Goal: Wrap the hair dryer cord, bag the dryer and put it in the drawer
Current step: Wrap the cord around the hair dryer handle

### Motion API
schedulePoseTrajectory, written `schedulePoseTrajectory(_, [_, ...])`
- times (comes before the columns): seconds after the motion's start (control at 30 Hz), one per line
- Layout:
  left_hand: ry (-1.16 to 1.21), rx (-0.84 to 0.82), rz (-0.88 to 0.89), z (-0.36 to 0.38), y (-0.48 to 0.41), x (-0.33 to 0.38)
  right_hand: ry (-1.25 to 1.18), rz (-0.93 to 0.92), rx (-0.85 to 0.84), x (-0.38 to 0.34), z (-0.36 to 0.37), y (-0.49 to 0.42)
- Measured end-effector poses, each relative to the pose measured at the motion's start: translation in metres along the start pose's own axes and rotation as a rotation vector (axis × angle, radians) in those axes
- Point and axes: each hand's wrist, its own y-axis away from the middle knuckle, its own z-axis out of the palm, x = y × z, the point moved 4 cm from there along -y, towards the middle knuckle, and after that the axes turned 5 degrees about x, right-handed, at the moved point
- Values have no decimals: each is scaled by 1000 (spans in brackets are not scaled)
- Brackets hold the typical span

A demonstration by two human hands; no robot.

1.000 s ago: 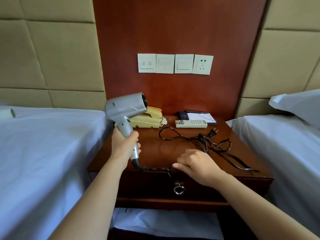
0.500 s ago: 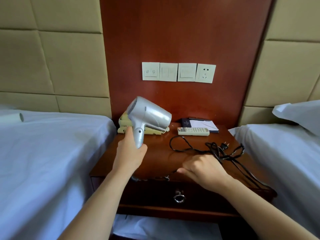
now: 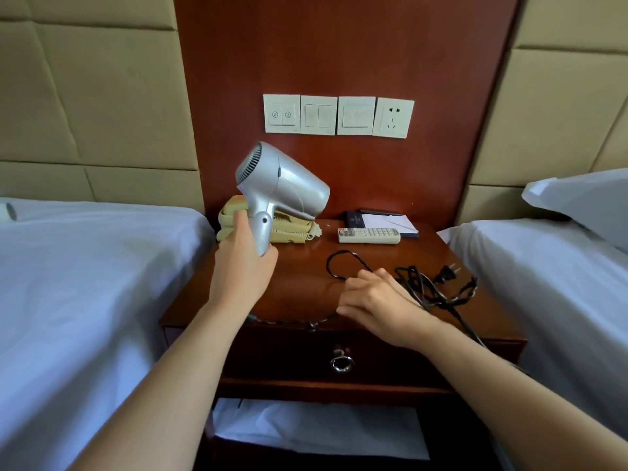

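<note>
My left hand (image 3: 243, 266) grips the handle of a silver hair dryer (image 3: 282, 185), held upright above the left side of the wooden nightstand (image 3: 306, 290), its nozzle pointing right. The black cord (image 3: 431, 287) lies tangled on the right half of the top, with its plug (image 3: 447, 273) near the right edge. Part of the cord runs along the front edge toward the dryer handle. My right hand (image 3: 377, 300) rests on the cord with fingers loosely curled; whether it grips the cord I cannot tell. The drawer (image 3: 339, 348) below is closed, with a metal ring pull (image 3: 341, 362).
A beige telephone (image 3: 289, 229) stands behind the dryer. A white remote (image 3: 368, 235) and a notepad (image 3: 387, 220) lie at the back right. Beds with white sheets flank the nightstand on both sides. Wall switches and a socket (image 3: 392, 117) sit above. A white bag (image 3: 316, 433) lies on the lower shelf.
The dryer has been turned so its nozzle points right instead of left and lifted slightly. My right hand slid from the front edge toward the tangled cord.
</note>
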Motion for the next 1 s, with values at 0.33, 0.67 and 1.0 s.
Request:
schedulePoseTrajectory(0.33, [-179,-60,159,17,2,11,-294,214,-282,22,-12,-11])
schedulePoseTrajectory(0.67, [-35,-432,104,38,9,14,147,206,0,32,-41,-11])
schedulePoseTrajectory(1.0, [227,-745,5,46,27,13,280,194,350,50,-60,-6])
